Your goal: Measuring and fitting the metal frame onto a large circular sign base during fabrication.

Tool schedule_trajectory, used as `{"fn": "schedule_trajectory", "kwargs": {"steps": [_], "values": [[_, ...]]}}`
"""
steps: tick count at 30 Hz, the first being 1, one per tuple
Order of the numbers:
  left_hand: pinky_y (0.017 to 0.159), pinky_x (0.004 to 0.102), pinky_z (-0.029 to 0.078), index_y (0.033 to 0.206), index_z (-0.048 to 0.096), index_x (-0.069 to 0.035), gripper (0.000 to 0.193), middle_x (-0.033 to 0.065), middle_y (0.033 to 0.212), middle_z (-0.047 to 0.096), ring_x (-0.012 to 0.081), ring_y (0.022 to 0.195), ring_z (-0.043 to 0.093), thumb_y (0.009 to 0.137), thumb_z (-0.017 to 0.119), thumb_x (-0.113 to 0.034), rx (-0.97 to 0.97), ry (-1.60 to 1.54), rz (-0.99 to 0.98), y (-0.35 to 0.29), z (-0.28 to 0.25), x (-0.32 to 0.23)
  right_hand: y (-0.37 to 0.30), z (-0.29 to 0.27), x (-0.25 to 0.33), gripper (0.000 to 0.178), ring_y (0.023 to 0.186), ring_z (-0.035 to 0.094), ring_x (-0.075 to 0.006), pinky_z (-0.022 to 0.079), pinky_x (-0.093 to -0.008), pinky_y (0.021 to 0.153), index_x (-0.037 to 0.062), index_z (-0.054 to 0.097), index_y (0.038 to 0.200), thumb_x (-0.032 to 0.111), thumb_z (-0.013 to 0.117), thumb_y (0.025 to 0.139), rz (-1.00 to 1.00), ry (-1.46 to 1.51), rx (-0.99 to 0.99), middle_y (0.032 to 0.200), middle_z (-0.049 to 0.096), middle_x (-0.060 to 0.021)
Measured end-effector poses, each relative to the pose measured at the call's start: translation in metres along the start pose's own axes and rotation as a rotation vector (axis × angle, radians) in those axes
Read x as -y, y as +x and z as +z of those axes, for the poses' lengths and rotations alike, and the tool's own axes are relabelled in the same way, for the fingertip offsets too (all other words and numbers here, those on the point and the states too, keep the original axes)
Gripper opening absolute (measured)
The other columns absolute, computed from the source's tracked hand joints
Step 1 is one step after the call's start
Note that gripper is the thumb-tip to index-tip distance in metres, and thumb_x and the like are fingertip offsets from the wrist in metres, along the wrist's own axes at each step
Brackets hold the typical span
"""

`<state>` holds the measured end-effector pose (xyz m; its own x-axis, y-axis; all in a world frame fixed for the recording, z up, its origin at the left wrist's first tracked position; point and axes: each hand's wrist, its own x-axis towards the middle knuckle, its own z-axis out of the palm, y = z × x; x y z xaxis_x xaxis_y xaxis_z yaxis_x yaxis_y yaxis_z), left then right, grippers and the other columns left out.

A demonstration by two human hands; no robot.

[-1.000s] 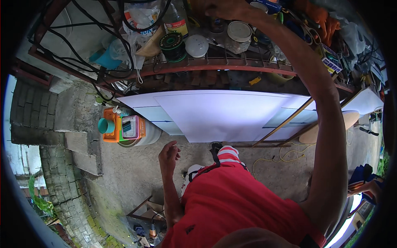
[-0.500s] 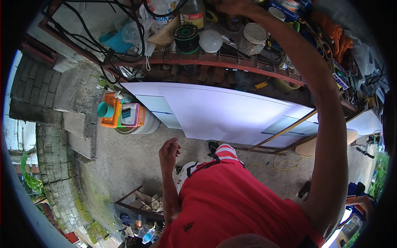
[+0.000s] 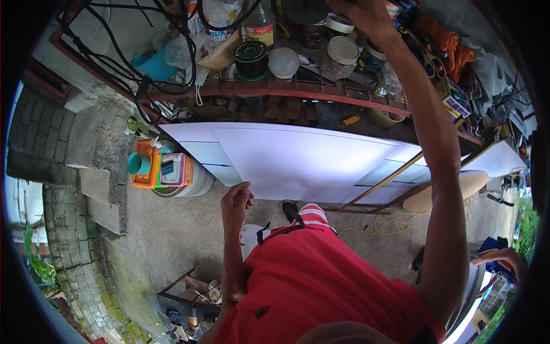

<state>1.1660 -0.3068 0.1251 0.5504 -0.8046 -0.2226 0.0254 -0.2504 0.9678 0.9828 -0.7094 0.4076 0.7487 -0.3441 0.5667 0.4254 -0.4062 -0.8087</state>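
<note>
My right hand [image 3: 362, 16] reaches up over the cluttered shelf at the top edge, its fingers partly cut off by the frame. Right beside those fingers is a dark round disc-like thing [image 3: 306, 10]; whether I grip it is unclear. A white-lidded jar [image 3: 342, 51], another pale lid [image 3: 339, 24], a white dome-shaped thing [image 3: 283, 62] and a spool of black wire [image 3: 251, 59] stand below it on the shelf. My left hand [image 3: 236, 202] hangs with curled fingers in front of the large white panel [image 3: 309, 160]; anything inside them is too small to make out.
The panel leans under the red shelf frame [image 3: 275, 89]. To the left, orange containers [image 3: 146, 166] and a teal cup [image 3: 138, 163] sit on a pale bucket [image 3: 197, 182]. A yellow cord [image 3: 378, 228] lies on the concrete floor. Another person's arm [image 3: 504, 255] shows at right.
My right hand has moved rightward along the shelf's back, and the dark disc now shows to its left. The view has shifted slightly. My left hand stays curled at much the same place.
</note>
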Motion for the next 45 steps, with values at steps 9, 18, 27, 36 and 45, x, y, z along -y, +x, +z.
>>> {"fn": "schedule_trajectory", "kwargs": {"steps": [9,18,27,36,45], "values": [[0.075,0.0338,0.051,0.134,0.049,-0.001,0.049,0.0185,0.111,0.062,0.0233,0.091,0.062,0.095,0.06,-0.029,0.591,-0.344,0.279,0.036,0.038,-0.093,-0.146,0.136,0.061,0.022,0.066,0.055,-0.0079,0.042,-0.0239,0.061,0.0004,0.071,0.09,0.02,0.066,0.082,0.226,-0.87,-0.721,0.074,0.063,-0.0033],[0.099,0.0604,0.044,0.148,0.029,-0.006,0.087,0.0243,0.147,0.035,0.05,0.129,0.039,0.091,0.028,-0.072,1.385,-1.158,-0.467,0.01,0.099,-0.126,-0.258,0.326,0.051,0.036,0.067,0.054,-0.0121,0.041,-0.0251,0.049,0.0011,0.071,0.096,0.002,0.071,0.06,0.107,-1.839,-0.318,0.077,0.05,-0.0005],[0.097,0.0483,0.05,0.145,0.028,0.0,0.082,0.0262,0.139,0.042,0.0415,0.126,0.047,0.095,0.029,-0.066,1.61,-0.923,-0.849,-0.057,0.148,-0.073,-0.326,0.397,0.078,0.052,0.118,0.057,-0.0283,0.046,-0.0422,0.094,0.0086,0.063,0.117,0.009,0.074,0.065,0.569,-1.737,-0.904,0.127,0.058,-0.0115],[0.112,0.0518,0.031,0.149,0.025,-0.006,0.082,0.018,0.148,0.035,0.043,0.137,0.032,0.095,0.024,-0.068,1.833,-0.532,-1.189,-0.155,0.203,-0.022,-0.414,0.437,0.081,0.046,0.128,0.048,-0.0339,0.039,-0.0441,0.106,0.002,0.054,0.124,0.009,0.063,0.079,0.912,-1.59,-1.26,0.133,0.052,-0.0193],[0.053,0.0261,0.053,0.1,0.064,-0.001,0.023,0.0072,0.082,0.069,0.0147,0.064,0.066,0.092,0.067,-0.022,2.245,0.321,-0.307,-0.211,0.245,0.069,-0.478,0.502,0.089,0.024,0.068,0.068,-0.0235,0.053,-0.0347,0.062,-0.0026,0.062,0.109,0.01,0.063,0.089,0.772,-0.954,-2.523,0.082,0.068,-0.0176]]}}
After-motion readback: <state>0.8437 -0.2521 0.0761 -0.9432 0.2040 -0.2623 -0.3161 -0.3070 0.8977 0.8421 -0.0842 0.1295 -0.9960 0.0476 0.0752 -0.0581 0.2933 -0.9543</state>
